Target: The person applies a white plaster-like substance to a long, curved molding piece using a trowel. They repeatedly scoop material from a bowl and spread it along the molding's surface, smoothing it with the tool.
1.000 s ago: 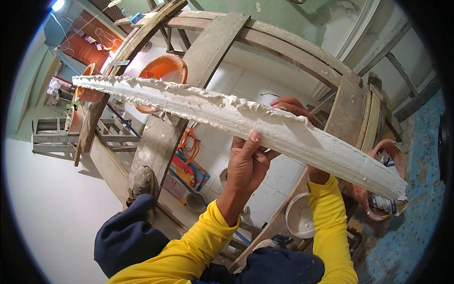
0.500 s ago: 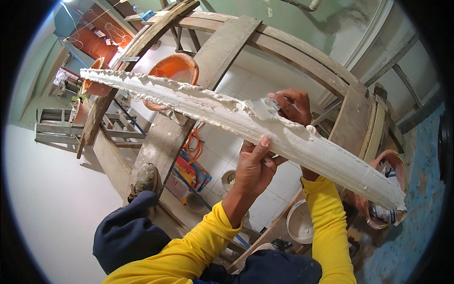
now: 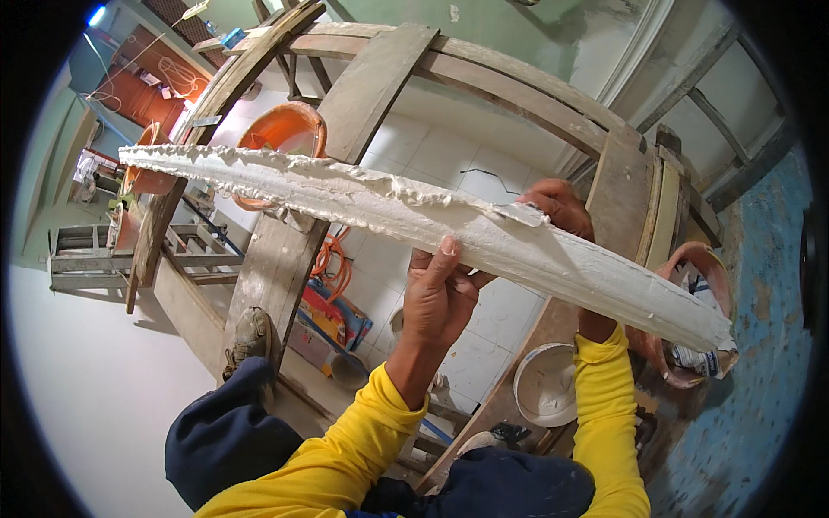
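A long white plaster moulding (image 3: pixel 501 250) slants across the view from far left to near right. Wet white plaster stands in ragged ridges along both edges of its left half. Supporting it from below near the middle, my left hand (image 3: pixel 440 302) is closed on the near edge, thumb on top. My right hand (image 3: pixel 560 207) is at the far edge, right of the left one, its fingers closed on a putty knife (image 3: pixel 525 216). The blade lies against that edge with plaster on it; the handle is hidden in my grip.
Wooden planks (image 3: pixel 363 86) on beams form a scaffold above a tiled floor (image 3: pixel 484 345). An orange tub (image 3: pixel 285 129) sits behind the moulding. Near my right forearm are a white bucket (image 3: pixel 546 388) and a reddish tub (image 3: pixel 678 367). My shoe (image 3: pixel 250 341) rests on a plank.
My right hand and putty knife have moved right along the far edge. Plaster bunched there is now smoother. My left hand keeps its hold, and the whole view has shifted slightly.
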A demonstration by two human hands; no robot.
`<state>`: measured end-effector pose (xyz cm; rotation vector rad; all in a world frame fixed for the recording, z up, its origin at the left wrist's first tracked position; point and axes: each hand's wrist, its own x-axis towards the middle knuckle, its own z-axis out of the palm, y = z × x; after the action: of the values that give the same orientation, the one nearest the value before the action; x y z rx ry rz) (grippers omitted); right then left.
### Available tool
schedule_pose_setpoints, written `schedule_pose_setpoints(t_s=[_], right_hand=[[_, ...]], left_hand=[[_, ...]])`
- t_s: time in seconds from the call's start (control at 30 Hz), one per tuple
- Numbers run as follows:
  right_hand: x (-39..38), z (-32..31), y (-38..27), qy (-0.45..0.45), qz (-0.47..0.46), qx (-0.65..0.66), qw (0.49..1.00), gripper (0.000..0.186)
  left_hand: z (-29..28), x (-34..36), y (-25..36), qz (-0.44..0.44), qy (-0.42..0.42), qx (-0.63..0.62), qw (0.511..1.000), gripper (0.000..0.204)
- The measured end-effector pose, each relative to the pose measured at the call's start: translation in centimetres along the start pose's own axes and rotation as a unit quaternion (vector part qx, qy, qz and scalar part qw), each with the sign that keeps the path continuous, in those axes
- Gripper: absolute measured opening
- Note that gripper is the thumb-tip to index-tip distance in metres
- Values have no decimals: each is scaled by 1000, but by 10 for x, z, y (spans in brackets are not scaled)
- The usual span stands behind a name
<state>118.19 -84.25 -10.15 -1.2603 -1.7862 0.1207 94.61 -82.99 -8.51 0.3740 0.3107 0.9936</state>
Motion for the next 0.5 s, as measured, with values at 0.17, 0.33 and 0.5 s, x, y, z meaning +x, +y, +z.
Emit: schedule_pose_setpoints(t_s=[0.17,0.33,0.5], right_hand=[[-60,-34,29,117,59,-72,989,44],[-42,7,14,181,148,220,947,38],[17,28,-5,56,-73,-113,989,36]], left_hand=[[1,-2,-4,2,-6,-18,1000,37],[-6,-1,-3,10,-3,-29,1000,35],[2,-3,2,7,-2,-9,1000,40]])
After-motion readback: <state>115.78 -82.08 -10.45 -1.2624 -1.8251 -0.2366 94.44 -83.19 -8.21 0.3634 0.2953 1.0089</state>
